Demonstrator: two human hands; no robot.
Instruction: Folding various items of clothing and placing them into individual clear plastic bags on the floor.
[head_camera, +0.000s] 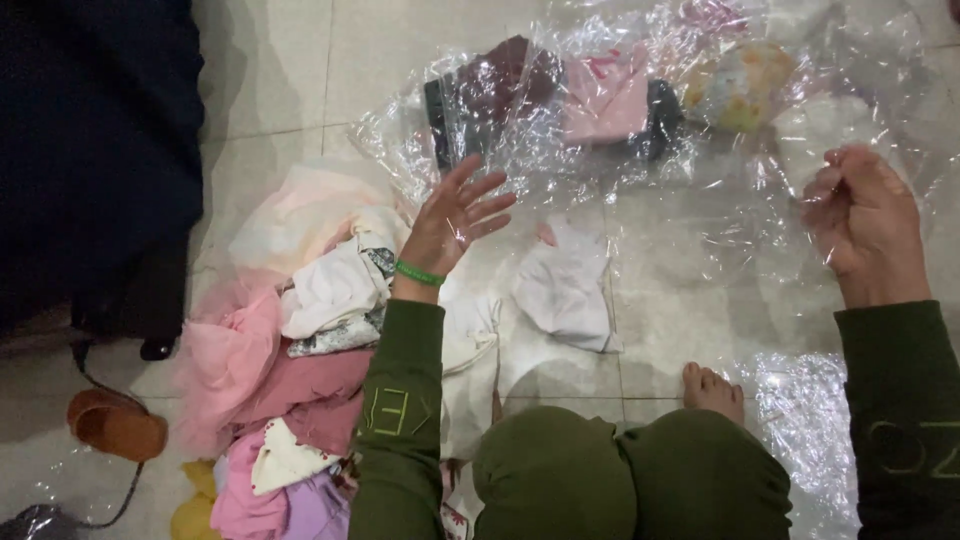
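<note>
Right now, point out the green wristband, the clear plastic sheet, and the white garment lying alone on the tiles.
green wristband (419, 273): head view, middle of the band.
clear plastic sheet (700, 215): head view, bare middle stretch.
white garment (562, 290): head view, centre of the cloth.

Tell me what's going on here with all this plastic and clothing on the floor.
A person in green sleeves sits on a tiled floor and holds up a large clear plastic sheet. The right hand is closed on the sheet; the left hand is open with fingers spread against it. Folded clothes show through the plastic beyond. A loose pile of pink and white garments lies by the left arm, and one white piece lies in front.
</note>
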